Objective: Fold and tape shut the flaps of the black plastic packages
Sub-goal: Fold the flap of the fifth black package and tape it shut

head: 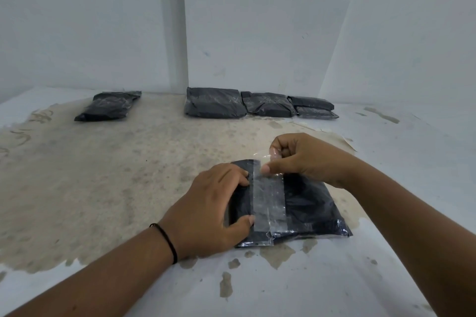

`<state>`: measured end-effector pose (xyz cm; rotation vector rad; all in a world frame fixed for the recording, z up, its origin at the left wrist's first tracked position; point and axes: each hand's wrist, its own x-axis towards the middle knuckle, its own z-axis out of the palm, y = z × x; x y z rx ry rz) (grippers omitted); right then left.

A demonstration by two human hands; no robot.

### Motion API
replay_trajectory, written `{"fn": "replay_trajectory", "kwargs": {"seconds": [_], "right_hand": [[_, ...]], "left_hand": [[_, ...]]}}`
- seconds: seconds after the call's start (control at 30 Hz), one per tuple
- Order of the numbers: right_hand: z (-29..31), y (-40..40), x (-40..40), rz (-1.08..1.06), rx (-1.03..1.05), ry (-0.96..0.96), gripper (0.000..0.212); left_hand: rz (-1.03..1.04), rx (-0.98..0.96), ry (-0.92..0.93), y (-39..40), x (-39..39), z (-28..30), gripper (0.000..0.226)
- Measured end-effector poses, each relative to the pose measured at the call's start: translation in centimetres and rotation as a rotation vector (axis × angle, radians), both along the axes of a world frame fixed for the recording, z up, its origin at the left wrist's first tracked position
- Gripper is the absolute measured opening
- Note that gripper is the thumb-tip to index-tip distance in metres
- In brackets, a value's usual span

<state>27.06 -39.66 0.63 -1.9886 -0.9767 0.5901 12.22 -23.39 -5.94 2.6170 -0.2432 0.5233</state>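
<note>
A black plastic package (309,208) lies flat on the worn table in front of me. A clear strip of tape (268,201) runs lengthwise over its folded flap. My left hand (211,211) presses on the flap's left side, thumb and fingertips touching the tape's edge. My right hand (306,159) pinches the far end of the clear strip between thumb and fingers, lifted slightly above the package's far edge.
Along the back wall lies a row of black packages (213,107), (268,105), with two more stacked at the right end (313,108). One separate black package (108,107) rests at the back left. A white pillar (177,23) stands behind.
</note>
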Motion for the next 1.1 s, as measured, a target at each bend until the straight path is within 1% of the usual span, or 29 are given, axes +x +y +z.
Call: {"fn": "replay_trajectory", "kwargs": {"seconds": [0.13,0.3,0.47,0.57,0.7,0.83,0.93,1.03,1.1], "right_hand": [[-0.1,0.2,0.0,-0.023,-0.041,-0.06,0.031],[-0.2,0.4,0.1,-0.027,-0.08,-0.111,0.033],[0.3,0.3,-0.2,-0.015,-0.032,-0.057,0.031],[1.6,-0.2,-0.9,0.015,-0.003,-0.069,0.029],[4.1,-1.2,-2.7,0.099,0.02,-0.053,0.032],[5.7,-1.9,-4.0,0.171,0.054,-0.017,0.025],[5.3,-1.8,-4.1,0.192,0.056,0.004,0.025],[4.1,-1.5,-3.5,0.168,0.044,0.038,0.029],[3.3,-1.3,-3.1,0.146,0.038,0.067,0.029]], "left_hand": [[0.011,-0.015,0.033,0.0,-0.2,0.0,0.049],[0.001,-0.01,0.013,-0.1,-0.3,0.0,0.052],[-0.001,-0.001,0.004,-0.1,-0.2,0.1,0.049],[0.0,0.017,-0.004,0.0,-0.1,-0.1,0.047],[-0.003,0.006,-0.005,0.1,-0.1,-0.1,0.045],[0.001,0.01,-0.018,0.0,-0.1,-0.2,0.042],[-0.002,0.019,-0.028,0.1,0.0,-0.3,0.042],[0.002,0.023,-0.023,0.0,-0.1,-0.2,0.043],[0.005,0.025,-0.021,0.0,-0.1,-0.1,0.043]]}}
